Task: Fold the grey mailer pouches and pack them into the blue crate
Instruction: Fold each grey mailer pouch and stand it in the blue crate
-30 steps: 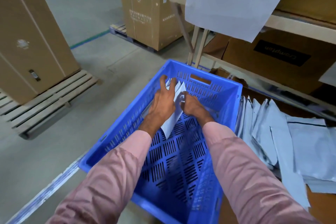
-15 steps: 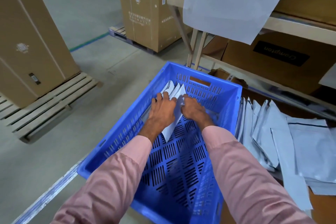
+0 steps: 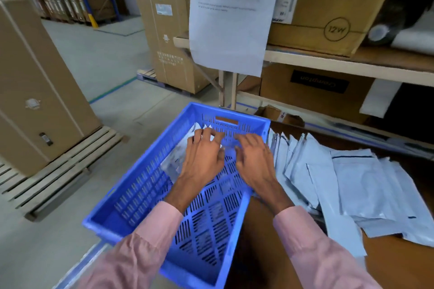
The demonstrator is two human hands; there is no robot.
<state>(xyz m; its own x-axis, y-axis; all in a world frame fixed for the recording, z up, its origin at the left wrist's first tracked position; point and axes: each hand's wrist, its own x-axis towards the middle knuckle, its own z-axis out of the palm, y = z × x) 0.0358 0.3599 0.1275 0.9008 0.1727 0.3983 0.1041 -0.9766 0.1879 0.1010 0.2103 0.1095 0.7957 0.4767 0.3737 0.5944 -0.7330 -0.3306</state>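
Folded pouches (image 3: 180, 159) being packed in blue crate (image 3: 141, 197); left hand (image 3: 202, 159), right hand (image 3: 254, 162) hovering loose, gripping nothing; next, reaching for unfolded pouches (image 3: 352, 185)

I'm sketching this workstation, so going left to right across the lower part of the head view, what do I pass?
Tall cardboard box on its wooden pallet → blue crate → left hand → right hand → loose grey mailer pouches.

Perforated plastic crate (image 3: 145, 185) – glossy film pouches (image 3: 366, 185)
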